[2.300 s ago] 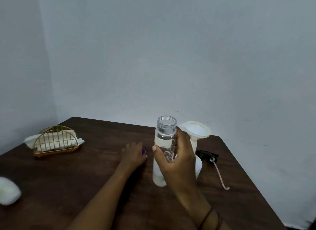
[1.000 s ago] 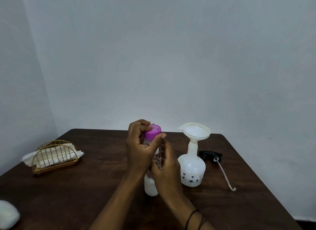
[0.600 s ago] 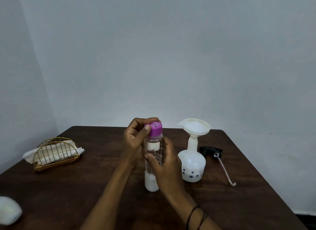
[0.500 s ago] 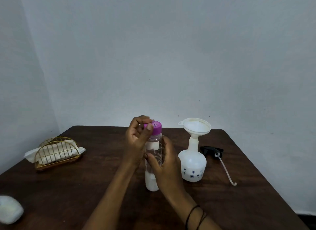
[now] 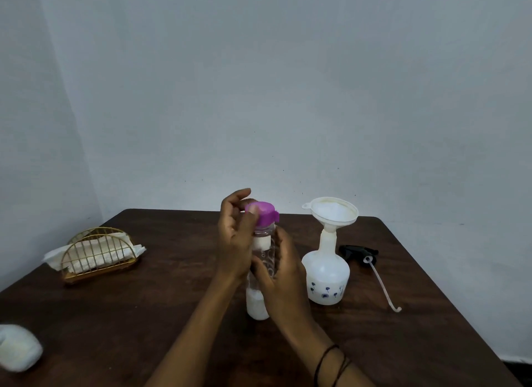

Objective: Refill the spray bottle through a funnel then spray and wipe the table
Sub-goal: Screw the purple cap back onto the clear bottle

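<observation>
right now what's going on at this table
A person is putting the purple cap on a clear water bottle that stands on the table. The right hand grips the bottle's body while the left hand works the cap. Beside it, the white spray bottle has a funnel in its neck, and its black spray head lies on the table.

The right hand (image 5: 283, 274) and left hand (image 5: 236, 239) hide much of the clear bottle (image 5: 260, 277), the white cloth (image 5: 17, 347) is cut off at the left edge, and the worktop (image 5: 144, 314) runs past the bottom edge
</observation>
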Demonstrator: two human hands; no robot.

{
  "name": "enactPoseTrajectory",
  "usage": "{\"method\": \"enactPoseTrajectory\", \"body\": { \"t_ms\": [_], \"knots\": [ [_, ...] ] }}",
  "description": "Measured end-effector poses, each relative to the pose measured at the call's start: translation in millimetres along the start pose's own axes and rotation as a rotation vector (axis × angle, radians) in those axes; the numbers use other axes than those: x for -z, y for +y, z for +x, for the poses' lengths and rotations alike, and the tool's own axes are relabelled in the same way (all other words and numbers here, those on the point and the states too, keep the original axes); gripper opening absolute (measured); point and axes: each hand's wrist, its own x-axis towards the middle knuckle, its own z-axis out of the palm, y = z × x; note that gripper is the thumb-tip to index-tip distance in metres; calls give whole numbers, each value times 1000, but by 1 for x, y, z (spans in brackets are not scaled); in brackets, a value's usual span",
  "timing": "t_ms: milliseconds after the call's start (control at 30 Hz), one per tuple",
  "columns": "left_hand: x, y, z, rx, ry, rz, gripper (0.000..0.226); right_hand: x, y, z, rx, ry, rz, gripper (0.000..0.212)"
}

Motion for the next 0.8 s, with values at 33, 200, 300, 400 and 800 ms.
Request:
{"method": "enactPoseTrajectory", "body": {
  "t_ms": [33, 200, 300, 400, 800],
  "knots": [
    [-1, -2, 0, 20, 42, 0, 19, 0, -1, 0, 5, 0, -3, 59],
    [0, -5, -2, -16, -66, -45, 51, 0, -2, 1, 6, 1, 17, 59],
    [-2, -5, -4, -3, -22, 5, 36, 0, 0, 2, 10, 10, 3, 57],
    [-2, -9, -4, 46, 62, -36, 42, 1, 0, 2, 7, 7, 1, 60],
    [-4, -7, -7, 34, -17, 3, 52, 2, 3, 2, 3, 16, 24, 54]
  ]
}}
